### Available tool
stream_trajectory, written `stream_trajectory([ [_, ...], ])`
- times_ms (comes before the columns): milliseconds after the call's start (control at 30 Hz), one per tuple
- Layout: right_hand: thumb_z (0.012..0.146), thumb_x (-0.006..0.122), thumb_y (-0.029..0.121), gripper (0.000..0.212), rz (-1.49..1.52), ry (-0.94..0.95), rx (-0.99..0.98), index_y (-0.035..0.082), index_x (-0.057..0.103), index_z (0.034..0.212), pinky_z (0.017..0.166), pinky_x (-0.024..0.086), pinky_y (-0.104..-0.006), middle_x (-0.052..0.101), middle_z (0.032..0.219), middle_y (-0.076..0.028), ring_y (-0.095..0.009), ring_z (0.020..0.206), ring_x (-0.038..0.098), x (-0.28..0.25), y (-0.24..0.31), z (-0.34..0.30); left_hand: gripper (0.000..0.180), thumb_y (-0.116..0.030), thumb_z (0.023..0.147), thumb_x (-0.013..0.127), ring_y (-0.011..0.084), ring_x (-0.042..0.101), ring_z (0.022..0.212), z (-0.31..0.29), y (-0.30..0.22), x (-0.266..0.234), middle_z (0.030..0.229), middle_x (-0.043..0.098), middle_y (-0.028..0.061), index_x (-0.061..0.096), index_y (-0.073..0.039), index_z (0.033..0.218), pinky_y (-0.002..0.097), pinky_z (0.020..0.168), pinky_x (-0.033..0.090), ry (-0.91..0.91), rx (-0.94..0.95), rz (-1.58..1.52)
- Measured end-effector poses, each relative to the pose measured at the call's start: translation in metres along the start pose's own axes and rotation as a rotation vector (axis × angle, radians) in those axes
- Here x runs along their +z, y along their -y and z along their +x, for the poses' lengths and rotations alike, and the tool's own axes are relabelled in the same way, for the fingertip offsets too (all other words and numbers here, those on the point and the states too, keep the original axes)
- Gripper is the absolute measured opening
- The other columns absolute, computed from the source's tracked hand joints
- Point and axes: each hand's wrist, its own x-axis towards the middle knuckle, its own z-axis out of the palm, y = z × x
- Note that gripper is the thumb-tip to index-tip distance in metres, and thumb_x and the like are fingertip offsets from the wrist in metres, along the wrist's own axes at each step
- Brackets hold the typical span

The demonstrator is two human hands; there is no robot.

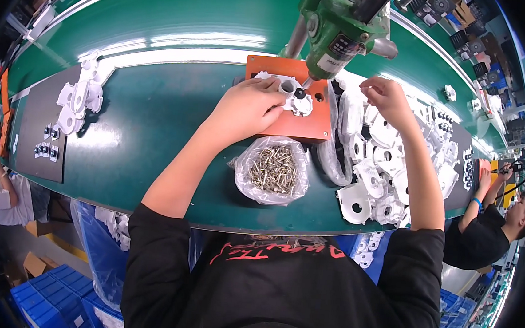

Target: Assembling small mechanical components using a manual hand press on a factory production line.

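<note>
My left hand [251,106] lies over a white plastic housing [304,108], its fingers pressing the left side against an orange fixture block [299,128]. A small black round part [300,93] sits on the housing, right beside a grey ring. Just above it is the tip of a green drill-press-like machine [340,43]. My right hand [389,101] is raised to the right of the block, thumb and fingertips pinched together. Anything between those fingertips is too small to make out. In front of the block stands a clear plastic bag of metal screws [273,170].
White plastic housings [376,167] are heaped on the right, beside a rolled clear plastic bag [335,160]. More white parts [77,103] stand on a dark mat [38,109] at left. Co-workers sit at both sides. A green conveyor belt [182,9] runs behind.
</note>
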Motion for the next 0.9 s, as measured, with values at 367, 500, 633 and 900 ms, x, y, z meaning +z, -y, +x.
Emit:
stream_trajectory([
  [367,0.079,0.062,0.016,0.020,-0.314,-0.085,0.025,-0.003,0.060,0.078,0.058,0.045,-0.0347,0.059,0.065,-0.014,-0.024,0.059,0.056,0.012,-0.026,0.002,0.014,-0.018,0.081,0.055,0.0280,0.057,0.107,0.000,-0.001,-0.001,0.105,0.064,0.0107,0.062,-0.008,0.088,0.0388,0.087,0.047,-0.008,0.003,-0.003],
  [500,0.078,0.061,0.018,0.018,-0.314,-0.071,0.017,0.000,0.061,0.081,0.071,0.047,-0.0396,0.062,0.085,-0.016,-0.033,0.079,0.061,0.011,-0.046,0.006,0.014,-0.018,0.081,0.055,0.0275,0.056,0.108,0.000,-0.001,-0.001,0.105,0.064,0.0106,0.062,-0.008,0.089,0.0387,0.088,0.047,-0.004,0.005,0.008],
  [633,0.078,0.061,0.018,0.019,-0.376,-0.114,-0.015,0.000,0.062,0.085,0.074,0.047,-0.0388,0.061,0.091,-0.016,-0.032,0.084,0.060,0.016,-0.052,0.007,0.015,-0.018,0.081,0.055,0.0275,0.056,0.109,0.001,0.000,-0.001,0.106,0.064,0.0106,0.062,-0.008,0.090,0.0385,0.089,0.046,0.011,0.000,0.004],
  [900,0.081,0.057,0.007,0.022,0.199,-0.318,-0.169,-0.001,0.059,0.101,0.077,0.047,-0.0288,0.062,0.093,-0.007,-0.016,0.088,0.060,0.007,-0.010,0.023,0.015,-0.018,0.081,0.055,0.0271,0.056,0.109,0.002,-0.002,0.000,0.105,0.064,0.0103,0.063,-0.009,0.090,0.0387,0.090,0.046,0.003,0.001,0.010],
])
